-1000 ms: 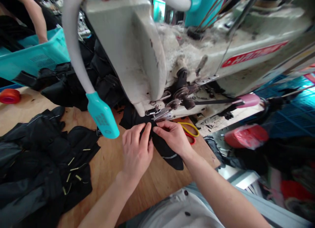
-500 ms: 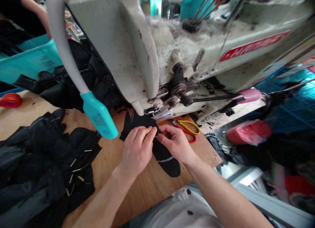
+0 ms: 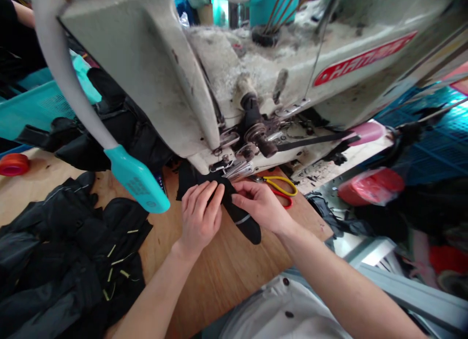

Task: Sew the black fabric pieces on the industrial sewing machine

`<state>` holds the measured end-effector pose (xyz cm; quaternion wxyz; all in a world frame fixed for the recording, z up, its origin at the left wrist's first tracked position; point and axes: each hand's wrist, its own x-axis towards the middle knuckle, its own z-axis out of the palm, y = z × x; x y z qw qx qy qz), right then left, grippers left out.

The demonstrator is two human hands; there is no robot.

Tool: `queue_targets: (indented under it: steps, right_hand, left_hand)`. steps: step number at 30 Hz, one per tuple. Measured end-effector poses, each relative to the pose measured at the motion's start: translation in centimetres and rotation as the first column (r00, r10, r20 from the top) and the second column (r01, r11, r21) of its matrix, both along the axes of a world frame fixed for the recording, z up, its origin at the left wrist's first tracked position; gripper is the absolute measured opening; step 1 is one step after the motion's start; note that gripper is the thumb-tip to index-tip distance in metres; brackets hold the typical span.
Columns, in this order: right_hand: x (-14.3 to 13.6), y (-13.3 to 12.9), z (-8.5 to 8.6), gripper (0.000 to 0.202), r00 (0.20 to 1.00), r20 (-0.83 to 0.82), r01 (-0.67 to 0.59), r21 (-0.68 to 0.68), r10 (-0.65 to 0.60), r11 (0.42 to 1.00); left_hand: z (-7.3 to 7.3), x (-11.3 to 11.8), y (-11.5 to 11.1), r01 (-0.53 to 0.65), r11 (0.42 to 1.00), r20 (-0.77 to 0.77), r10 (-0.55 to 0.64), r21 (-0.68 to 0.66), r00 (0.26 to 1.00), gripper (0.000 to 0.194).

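Note:
A black fabric piece [image 3: 247, 226] with a thin grey stripe lies under the needle area of the white sewing machine [image 3: 146, 61]. My left hand [image 3: 201, 217] rests on the fabric, fingers bent and pressed onto it. Just to its right, my right hand [image 3: 261, 205] pinches the fabric's edge between thumb and fingers. The fabric's far end reaches beneath the presser foot [image 3: 236, 169]. Scissors with yellow and red handles [image 3: 281, 187] lie on the wooden table [image 3: 215, 285], beyond my right hand.
Black fabric pieces [image 3: 62, 251] are heaped on the left. A turquoise-ended lamp [image 3: 139, 180] hangs over the table. At the far left are a red tape roll [image 3: 13, 165] and a turquoise basket [image 3: 29, 109]. A person's arm [image 3: 24, 14] shows at upper left.
The black fabric has shifted up toward the machine, its rounded end now nearer my hands. My left hand's fingers are more spread. The camera view has moved slightly.

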<state>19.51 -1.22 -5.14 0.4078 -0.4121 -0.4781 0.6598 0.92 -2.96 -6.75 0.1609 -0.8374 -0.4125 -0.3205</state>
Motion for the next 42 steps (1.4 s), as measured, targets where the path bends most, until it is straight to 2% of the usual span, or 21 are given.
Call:
queue_targets:
  steps: [3,8,14,17,19,21,22,23,24,25,26,27,29,30,32,34,37,39,42]
  right_hand:
    - [0.3,-0.8,-0.4,0.031,0.999,-0.042,-0.022,-0.061,0.019,0.998]
    - [0.4,-1.6,-0.6,0.038,0.998,-0.068,-0.013,-0.108,0.006,0.994]
    - [0.1,-1.9,-0.7,0.039,1.0,-0.016,0.006,-0.083,-0.008,0.997]
    - [0.1,-1.6,-1.1,0.038,1.0,-0.022,0.009,-0.081,-0.011,0.997]
    - [0.3,-1.7,-1.1,0.034,1.0,0.01,0.011,-0.069,-0.01,0.998]
    - [0.6,-2.4,-0.5,0.026,0.982,0.152,0.107,0.036,-0.111,0.994]
    - [0.7,-3.0,0.0,0.023,0.944,0.245,0.185,0.162,-0.221,0.969]
    - [0.8,-3.9,0.7,0.022,0.883,0.312,0.247,0.325,-0.35,0.913]
    - [0.8,-5.0,1.3,0.024,0.818,0.335,0.27,0.495,-0.468,0.826]
    - [0.6,-6.0,1.9,0.027,0.787,0.319,0.246,0.623,-0.528,0.743]
    - [0.3,-7.1,2.2,0.03,0.807,0.299,0.185,0.69,-0.509,0.699]
    - [-0.2,-7.9,2.3,0.032,0.857,0.291,0.105,0.708,-0.424,0.699]
    - [-1.9,-8.7,1.5,0.032,0.926,0.304,-0.012,0.618,-0.225,0.786]
    - [-2.9,-8.5,0.8,0.031,0.934,0.311,-0.022,0.54,-0.176,0.842]
    - [-5.1,-7.2,-1.2,0.034,0.936,0.302,0.048,0.406,-0.183,0.913]
    - [-6.9,-5.1,-2.9,0.031,0.956,0.237,0.087,0.326,-0.17,0.942]
    - [-8.8,-2.5,-4.5,0.02,0.996,0.076,0.025,0.197,-0.04,0.98]
    - [-9.4,-1.6,-4.7,0.017,0.998,-0.045,-0.041,0.113,0.047,0.993]
    - [-10.1,-1.6,-4.4,0.028,0.982,-0.172,-0.073,0.06,0.082,0.996]
  left_hand:
    - [-0.3,-0.6,0.2,0.056,0.996,-0.001,-0.056,0.066,0.998,0.051]
    - [0.7,-0.9,0.6,0.132,0.987,-0.008,-0.131,0.092,0.991,0.044]
    - [1.7,-1.2,0.6,0.183,0.98,-0.061,-0.179,0.079,0.982,0.031]
    - [1.0,-1.0,0.2,0.137,0.987,-0.063,-0.132,0.089,0.989,0.036]
    - [-0.3,-0.9,0.0,0.023,0.993,-0.025,-0.02,0.119,0.999,0.044]
    - [-2.0,-1.0,-0.1,-0.124,0.982,0.045,0.119,0.144,0.992,0.052]
    - [-2.8,-1.2,-0.1,-0.185,0.972,0.077,0.175,0.144,0.982,0.055]
    - [-3.6,-1.5,0.0,-0.233,0.963,0.107,0.22,0.132,0.97,0.057]
    - [-4.2,-1.8,0.1,-0.262,0.959,0.142,0.245,0.11,0.959,0.058]
    - [-4.7,-2.1,0.1,-0.274,0.958,0.179,0.256,0.084,0.95,0.058]
    - [-5.0,-2.5,0.1,-0.273,0.96,0.221,0.255,0.059,0.942,0.057]
    - [-5.1,-2.9,0.0,-0.258,0.965,0.261,0.239,0.04,0.935,0.056]
    - [-5.2,-3.4,-0.5,-0.215,0.977,0.328,0.198,0.015,0.924,0.055]
    - [-5.1,-3.7,-0.8,-0.197,0.98,0.348,0.182,0.01,0.92,0.054]
    - [-5.0,-3.9,-1.6,-0.18,0.984,0.372,0.168,-0.003,0.913,0.053]
    - [-4.9,-4.1,-2.3,-0.185,0.983,0.382,0.174,-0.01,0.907,0.055]
    - [-5.3,-4.2,-3.3,-0.19,0.982,0.391,0.181,-0.017,0.903,0.062]
    - [-5.7,-4.2,-3.7,-0.187,0.982,0.397,0.182,-0.026,0.9,0.068]
    - [-6.3,-4.5,-4.2,-0.184,0.98,0.406,0.197,-0.071,0.893,0.075]
